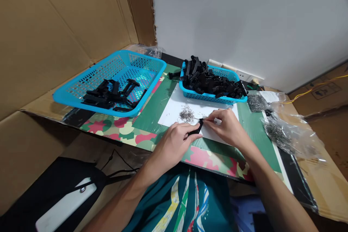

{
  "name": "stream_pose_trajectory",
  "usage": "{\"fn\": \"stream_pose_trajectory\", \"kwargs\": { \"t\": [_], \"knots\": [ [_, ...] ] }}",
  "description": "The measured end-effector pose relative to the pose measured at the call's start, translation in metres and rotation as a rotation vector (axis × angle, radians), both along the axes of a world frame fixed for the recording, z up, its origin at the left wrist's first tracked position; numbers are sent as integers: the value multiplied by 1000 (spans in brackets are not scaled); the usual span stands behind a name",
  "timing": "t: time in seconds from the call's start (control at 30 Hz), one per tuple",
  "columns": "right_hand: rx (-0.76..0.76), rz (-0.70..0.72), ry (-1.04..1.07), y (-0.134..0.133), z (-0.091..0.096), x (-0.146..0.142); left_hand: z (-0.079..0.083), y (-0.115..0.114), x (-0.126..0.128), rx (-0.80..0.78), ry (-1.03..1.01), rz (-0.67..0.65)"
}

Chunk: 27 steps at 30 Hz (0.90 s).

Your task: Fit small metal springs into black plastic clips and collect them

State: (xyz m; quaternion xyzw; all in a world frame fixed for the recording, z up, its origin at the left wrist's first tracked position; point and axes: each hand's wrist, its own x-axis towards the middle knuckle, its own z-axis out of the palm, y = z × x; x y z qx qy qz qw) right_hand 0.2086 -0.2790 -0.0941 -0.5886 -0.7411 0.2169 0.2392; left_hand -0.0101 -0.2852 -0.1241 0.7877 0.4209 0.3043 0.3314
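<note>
Nearest me, my left hand (174, 144) pinches a small black plastic piece (199, 127) between thumb and fingers, low over the white sheet (174, 110) on the table (122, 125). My right hand (230, 127) has its fingertips pressed together at the piece's upper end, I think on a wire bit (204, 118), though it is too small to be sure. I judge the piece light and stiff, best held by its thicker body, and the wire bit springy and slippery. Beyond lies a pile of wire bits (186, 113), then a small basket (206, 96) heaped with black pieces.
</note>
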Motion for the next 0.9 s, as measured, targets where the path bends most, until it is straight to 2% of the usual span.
{"fn": "stream_pose_trajectory", "kwargs": {
  "t": [0.17, 0.37, 0.5, 0.6, 0.73, 0.9],
  "knots": [
    [27, -29, -71, 1, 7, 15, 0, 2, 1, -25, 35, 21],
    [15, -31, -140, 5, -6, 22, 2, 2, 0, -13, 43, 20],
    [-29, -49, -104, 5, -4, 28, 4, 2, -1, -3, 65, 10],
    [-4, -68, -60, 4, 1, 34, 5, 3, -1, 11, 70, 7],
    [74, -42, 76, 2, 5, 34, 5, 3, -1, 25, 65, 10],
    [0, -4, 436, 5, 1, 18, 4, 3, -2, 5, 57, 2]
  ]
}}
